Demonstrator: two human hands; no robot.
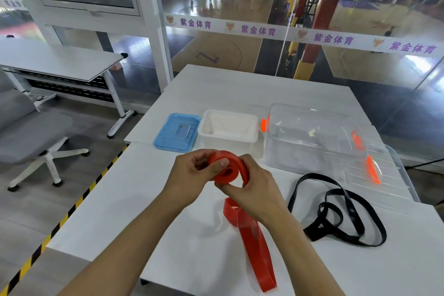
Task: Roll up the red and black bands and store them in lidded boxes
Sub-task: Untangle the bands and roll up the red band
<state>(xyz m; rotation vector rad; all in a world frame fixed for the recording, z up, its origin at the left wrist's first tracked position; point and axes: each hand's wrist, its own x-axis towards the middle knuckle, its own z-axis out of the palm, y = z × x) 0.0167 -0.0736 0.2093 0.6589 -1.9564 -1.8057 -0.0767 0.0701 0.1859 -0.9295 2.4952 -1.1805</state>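
Head view: table carries the clear box, white box, blue lid at far side, black band loose at right; red band is half coiled above centre, tail trailing near; keep turns tight and edges aligned; left hand pinches the coil, thumb on top; right hand curls round its near right side.

Both forearms were bare to the frame's lower edge, no sleeves showing; the left hand and right hand carried no gloves, rings or watch
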